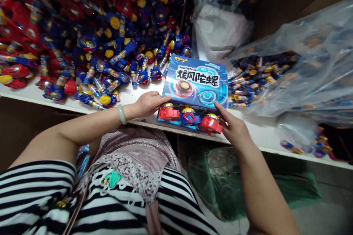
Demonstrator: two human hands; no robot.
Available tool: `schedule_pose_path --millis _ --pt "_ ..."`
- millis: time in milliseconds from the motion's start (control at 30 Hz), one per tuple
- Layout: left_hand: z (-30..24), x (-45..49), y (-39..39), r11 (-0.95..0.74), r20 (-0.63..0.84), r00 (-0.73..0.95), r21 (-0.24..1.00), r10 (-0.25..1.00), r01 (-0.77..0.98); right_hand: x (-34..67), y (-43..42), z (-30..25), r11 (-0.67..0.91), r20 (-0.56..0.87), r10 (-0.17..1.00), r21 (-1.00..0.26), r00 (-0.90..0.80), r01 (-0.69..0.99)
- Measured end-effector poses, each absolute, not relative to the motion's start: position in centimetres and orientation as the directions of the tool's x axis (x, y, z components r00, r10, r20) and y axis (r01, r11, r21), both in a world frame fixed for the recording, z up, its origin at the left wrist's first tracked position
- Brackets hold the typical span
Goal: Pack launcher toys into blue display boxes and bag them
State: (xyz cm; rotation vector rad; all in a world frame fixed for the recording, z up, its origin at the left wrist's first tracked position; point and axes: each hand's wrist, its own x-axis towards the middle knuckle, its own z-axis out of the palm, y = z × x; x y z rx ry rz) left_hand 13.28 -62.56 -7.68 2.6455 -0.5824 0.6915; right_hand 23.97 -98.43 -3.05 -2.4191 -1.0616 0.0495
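A blue cardboard display box with spinning-top artwork and Chinese lettering sits at the front edge of the white shelf. Its lid stands raised behind an open tray, where red toy launchers and a blue toy launcher show, with yellow and silver tops. My left hand grips the box's left side, its thumb at the lid's lower corner. On the right side, my right hand holds the box, a finger touching the lid's lower edge and the others partly hidden beside the tray.
Many red and blue launchers with candy-like tubes are heaped on the shelf at left. Clear plastic bags at right hold small printed tubes. Below the shelf lies a green bag.
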Motion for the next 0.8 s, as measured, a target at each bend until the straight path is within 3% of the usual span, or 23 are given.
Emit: schedule_pose_path --millis 133,233,300,367,433,467,533,633,700,800 --pt "-8.0 12.7 -62.7 -0.745 0.617 0.716 0.297 -0.328 -0.597 23.9 -98.6 -3.7 -0.58 0.116 0.676 -0.527 0.728 0.622" --pt "-6.4 12.7 -61.8 -0.578 0.601 0.725 0.476 -0.337 -0.663 23.1 -99.9 -3.7 -0.584 0.152 0.625 -0.56 0.765 0.588" --pt "-5.2 14.2 -60.7 -0.485 0.568 0.802 0.657 -0.187 -0.578 21.8 -101.1 -4.4 -0.592 0.234 0.493 -0.615 0.838 0.52" --pt "-4.2 17.4 -59.7 -0.374 0.503 0.86 0.817 0.093 -0.438 20.1 -101.8 -5.8 -0.616 0.268 0.387 -0.637 0.882 0.464" --pt "-3.5 21.7 -59.2 -0.208 0.361 0.87 0.929 0.334 -0.306 18.4 -101.6 -7.7 -0.666 0.243 0.408 -0.579 0.88 0.469" --pt "-3.2 23.8 -59.2 -0.097 0.257 0.885 0.966 0.388 -0.238 17.7 -101.3 -8.7 -0.693 0.225 0.428 -0.54 0.875 0.478" --pt "-3.0 27.2 -59.9 0.143 0.03 0.933 0.986 0.359 -0.087 16.6 -100.2 -10.6 -0.747 0.207 0.405 -0.486 0.89 0.453" --pt "-3.0 29.5 -61.9 0.385 -0.177 0.966 0.918 0.187 0.094 16.1 -98.7 -12.5 -0.812 0.207 0.254 -0.486 0.945 0.324" --pt "-3.0 29.8 -63.1 0.446 -0.219 0.958 0.887 0.184 0.117 16.2 -98.1 -13.0 -0.818 0.213 0.179 -0.51 0.961 0.266" --pt "-1.9 29.2 -63.6 0.411 -0.17 0.953 0.91 0.25 0.054 16.7 -97.9 -12.7 -0.784 0.239 0.156 -0.561 0.958 0.268"
